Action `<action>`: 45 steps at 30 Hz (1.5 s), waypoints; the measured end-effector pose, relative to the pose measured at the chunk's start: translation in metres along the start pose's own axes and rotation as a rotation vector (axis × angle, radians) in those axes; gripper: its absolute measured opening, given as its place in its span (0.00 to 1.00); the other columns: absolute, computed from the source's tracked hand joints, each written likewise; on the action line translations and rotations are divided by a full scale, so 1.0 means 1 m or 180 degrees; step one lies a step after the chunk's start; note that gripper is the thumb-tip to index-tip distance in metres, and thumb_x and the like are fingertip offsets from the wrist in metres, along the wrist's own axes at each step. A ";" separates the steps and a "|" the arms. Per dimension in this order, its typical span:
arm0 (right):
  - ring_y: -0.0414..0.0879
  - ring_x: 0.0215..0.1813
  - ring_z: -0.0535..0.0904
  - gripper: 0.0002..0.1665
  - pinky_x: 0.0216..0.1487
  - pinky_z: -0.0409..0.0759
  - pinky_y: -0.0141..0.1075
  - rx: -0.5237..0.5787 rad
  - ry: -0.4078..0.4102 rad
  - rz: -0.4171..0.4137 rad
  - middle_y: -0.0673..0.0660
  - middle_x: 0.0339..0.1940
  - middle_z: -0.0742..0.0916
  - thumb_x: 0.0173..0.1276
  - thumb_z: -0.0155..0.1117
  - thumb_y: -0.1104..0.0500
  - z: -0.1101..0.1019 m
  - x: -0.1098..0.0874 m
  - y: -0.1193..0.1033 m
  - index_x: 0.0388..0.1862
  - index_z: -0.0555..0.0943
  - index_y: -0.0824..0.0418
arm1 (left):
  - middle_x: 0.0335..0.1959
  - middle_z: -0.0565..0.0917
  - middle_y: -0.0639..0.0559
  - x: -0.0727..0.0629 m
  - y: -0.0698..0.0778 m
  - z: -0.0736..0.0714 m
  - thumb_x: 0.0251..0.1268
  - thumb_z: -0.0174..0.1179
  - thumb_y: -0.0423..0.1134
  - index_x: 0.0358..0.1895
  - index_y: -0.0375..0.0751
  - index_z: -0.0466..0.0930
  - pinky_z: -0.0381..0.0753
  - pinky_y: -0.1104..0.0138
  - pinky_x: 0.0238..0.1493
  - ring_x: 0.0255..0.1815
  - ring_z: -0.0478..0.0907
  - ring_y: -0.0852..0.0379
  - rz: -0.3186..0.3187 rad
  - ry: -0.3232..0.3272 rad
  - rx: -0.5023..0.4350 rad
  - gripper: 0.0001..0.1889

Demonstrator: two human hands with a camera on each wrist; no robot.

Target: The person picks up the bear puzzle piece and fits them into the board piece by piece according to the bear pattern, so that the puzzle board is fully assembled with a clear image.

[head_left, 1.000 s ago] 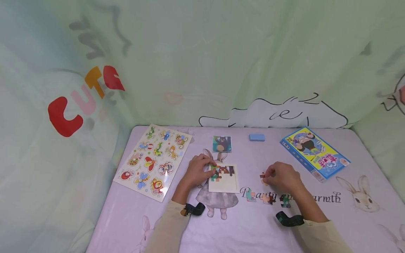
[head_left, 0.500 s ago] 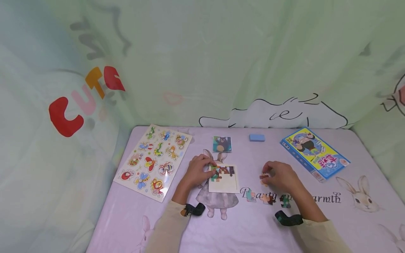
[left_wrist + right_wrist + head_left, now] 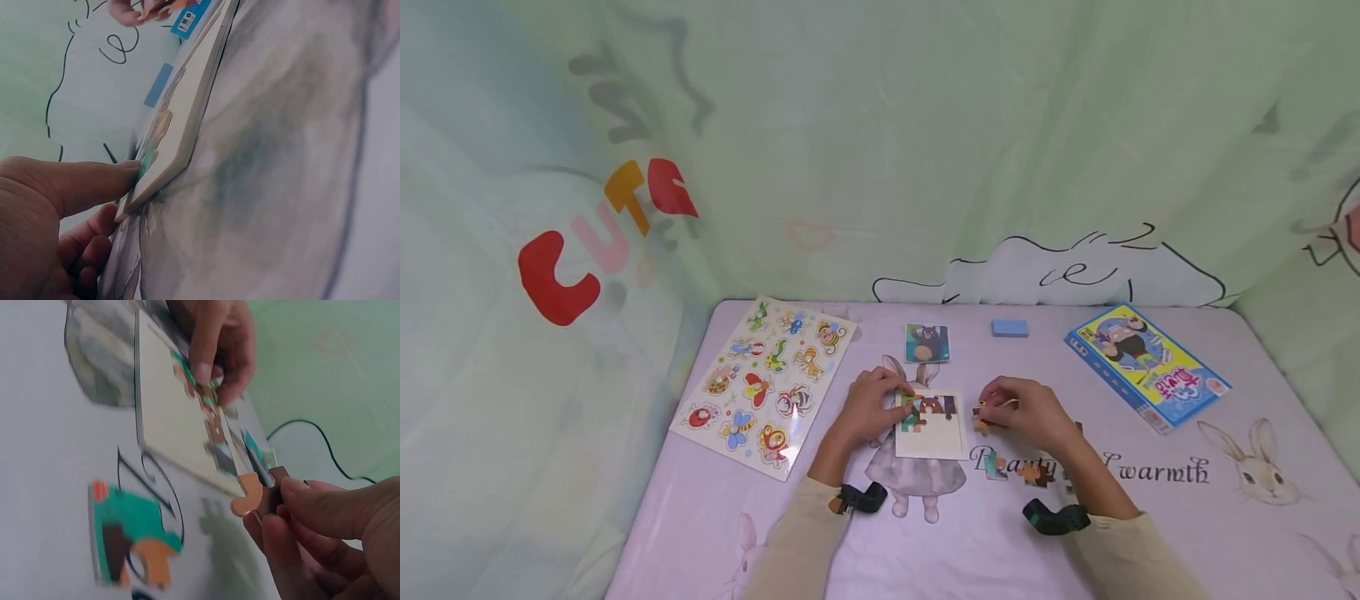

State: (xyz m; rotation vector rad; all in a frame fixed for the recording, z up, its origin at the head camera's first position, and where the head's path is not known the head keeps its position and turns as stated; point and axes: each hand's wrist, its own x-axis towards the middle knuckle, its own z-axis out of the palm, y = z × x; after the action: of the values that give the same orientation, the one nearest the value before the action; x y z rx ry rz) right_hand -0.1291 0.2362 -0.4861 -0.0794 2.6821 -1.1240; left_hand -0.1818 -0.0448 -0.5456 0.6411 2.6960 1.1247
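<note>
A cream puzzle board (image 3: 942, 438) lies in the middle of the table, its upper part and left side holding fitted pieces with a bear's head. My left hand (image 3: 867, 410) grips its left edge, thumb (image 3: 94, 184) on the picture side and fingers curled at the rim. Just right of the board, my right hand (image 3: 1028, 414) pinches a brown-and-orange jigsaw piece (image 3: 250, 495) between thumb and fingertips, raised off the table. Loose pieces lie below that hand: a teal-and-orange one (image 3: 996, 465) and a brown one (image 3: 1036, 474). Another is partly hidden behind the right wrist.
Above the board lies a bear picture card (image 3: 927, 343), with a blue block (image 3: 1010, 328) to its right. A sheet of insect pictures (image 3: 767, 383) covers the table's left side. A blue-and-yellow box (image 3: 1146, 364) lies at the back right. Curtains hang behind the table.
My right hand has moved left with the jigsaw piece, from near the loose pieces to beside the board. The left hand has stayed on the board's edge.
</note>
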 end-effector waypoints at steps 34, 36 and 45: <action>0.42 0.29 0.79 0.06 0.30 0.73 0.34 0.0108 0.0086 0.0239 0.50 0.24 0.87 0.60 0.77 0.59 0.058 0.026 -0.041 0.35 0.89 0.58 | 0.53 0.80 0.52 0.001 0.000 0.000 0.64 0.69 0.46 0.49 0.52 0.87 0.70 0.56 0.60 0.55 0.72 0.52 0.0044 0.0009 0.0078 0.12; 0.42 0.29 0.79 0.06 0.30 0.73 0.34 0.0071 0.0115 0.0284 0.50 0.23 0.87 0.59 0.78 0.59 0.058 0.026 -0.042 0.33 0.89 0.59 | 0.54 0.80 0.52 0.001 0.000 0.000 0.64 0.69 0.46 0.49 0.52 0.87 0.70 0.55 0.60 0.55 0.72 0.52 0.0021 0.0005 0.0059 0.12; 0.44 0.27 0.76 0.05 0.27 0.71 0.33 -0.0080 0.0168 0.0338 0.50 0.21 0.85 0.59 0.77 0.60 0.061 0.028 -0.047 0.29 0.88 0.59 | 0.54 0.80 0.52 0.001 0.000 -0.001 0.64 0.69 0.46 0.49 0.52 0.87 0.69 0.55 0.60 0.55 0.72 0.52 -0.0025 -0.0010 0.0028 0.12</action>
State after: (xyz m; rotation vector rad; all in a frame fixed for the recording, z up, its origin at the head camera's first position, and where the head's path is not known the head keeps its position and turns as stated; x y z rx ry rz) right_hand -0.1438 0.1568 -0.4990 0.0887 2.7110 -1.0750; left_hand -0.1825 -0.0447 -0.5450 0.6325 2.7000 1.1095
